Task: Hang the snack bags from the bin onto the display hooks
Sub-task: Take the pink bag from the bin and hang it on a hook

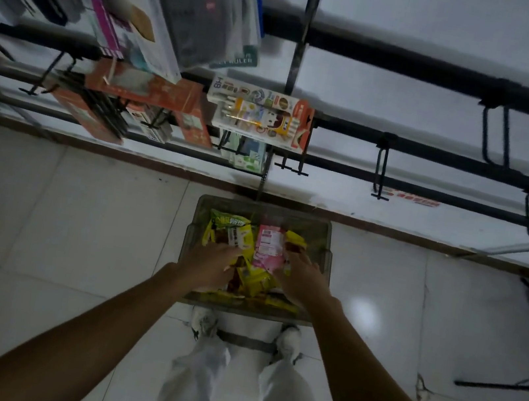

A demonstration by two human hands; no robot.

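Observation:
A clear plastic bin sits on the floor below the wall rack, filled with several snack bags. Yellow bags lie at its left and front, and a pink bag lies in the middle. Both hands reach down into the bin. My left hand lies on the yellow bags at the left with fingers spread. My right hand touches the pink bag's right edge. Whether either hand grips a bag is hidden by the backs of the hands. Empty black display hooks stick out from the wall rails at the right.
Packaged stationery and other boxed goods hang on hooks at the upper left. More empty hooks line the upper right rails. My feet stand just behind the bin on white floor tiles. A black stand leg lies at the right.

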